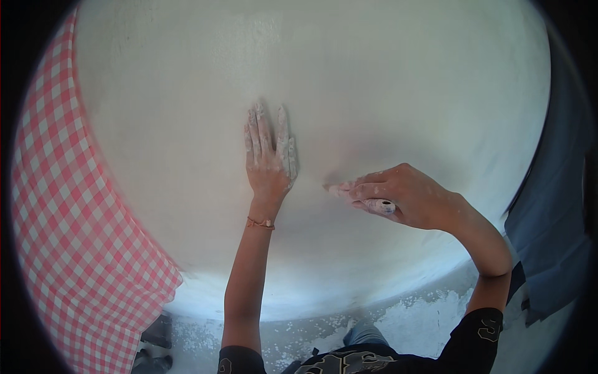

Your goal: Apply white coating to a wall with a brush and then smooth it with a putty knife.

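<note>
My left hand lies flat on a large, smooth white surface, its fingers stretched upward and coated in white powder or paste. A thin band circles that wrist. To the right and slightly lower, my right hand is closed around what looks like a putty knife. The tool's pale, smeared handle has a dark hole at its end. Fingers hide most of the tool, and its tip points left, close against the white surface. White specks cover the right knuckles too.
Red-and-white checked cloth hangs along the left side. Dark grey cloth hangs at the right edge. Below, white flakes and smears lie scattered over the grey floor. Dark objects sit on the floor beside the checked cloth.
</note>
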Tool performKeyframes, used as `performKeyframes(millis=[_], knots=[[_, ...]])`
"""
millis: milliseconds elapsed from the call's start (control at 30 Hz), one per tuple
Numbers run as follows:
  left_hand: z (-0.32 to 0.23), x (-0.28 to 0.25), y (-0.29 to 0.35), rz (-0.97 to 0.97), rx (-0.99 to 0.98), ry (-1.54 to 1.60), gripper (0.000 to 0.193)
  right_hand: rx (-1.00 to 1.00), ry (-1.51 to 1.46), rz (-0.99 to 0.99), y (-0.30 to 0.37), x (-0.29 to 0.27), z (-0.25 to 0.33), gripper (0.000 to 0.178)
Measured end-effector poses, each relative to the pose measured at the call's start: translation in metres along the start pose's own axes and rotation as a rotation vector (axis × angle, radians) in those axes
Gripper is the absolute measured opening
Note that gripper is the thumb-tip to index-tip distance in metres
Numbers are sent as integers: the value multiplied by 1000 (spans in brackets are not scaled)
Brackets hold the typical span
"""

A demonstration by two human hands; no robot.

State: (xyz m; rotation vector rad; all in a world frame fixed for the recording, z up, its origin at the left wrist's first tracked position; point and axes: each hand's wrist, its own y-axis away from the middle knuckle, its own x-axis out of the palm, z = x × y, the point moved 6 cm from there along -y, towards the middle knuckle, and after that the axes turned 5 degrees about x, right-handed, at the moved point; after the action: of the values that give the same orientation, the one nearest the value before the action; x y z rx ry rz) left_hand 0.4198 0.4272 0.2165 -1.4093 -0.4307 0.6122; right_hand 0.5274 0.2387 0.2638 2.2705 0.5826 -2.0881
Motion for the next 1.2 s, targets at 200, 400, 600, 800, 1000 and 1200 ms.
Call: performKeyframes(millis=[200,400,600,800,1000,1200], knots=[[-10,3,-13,-6,28,-33,55,-64,148,-199,-14,-29,-17,26],[-16,-10,-42,-94,62,-59,57,-239,579,-842,-5,-91,-8,29],[-45,-5,-61,-98,17,45,58,-229,666,-596,-12,-62,-26,26],[-52,10,-56,-55,14,82,58,-262,259,-118,-1,-38,-15,23],[-70,17,-56,-52,-14,158,56,-171,264,-386,4,-71,-47,28],[-83,18,-65,-74,29,91,56,-102,659,-742,20,-81,-50,29]])
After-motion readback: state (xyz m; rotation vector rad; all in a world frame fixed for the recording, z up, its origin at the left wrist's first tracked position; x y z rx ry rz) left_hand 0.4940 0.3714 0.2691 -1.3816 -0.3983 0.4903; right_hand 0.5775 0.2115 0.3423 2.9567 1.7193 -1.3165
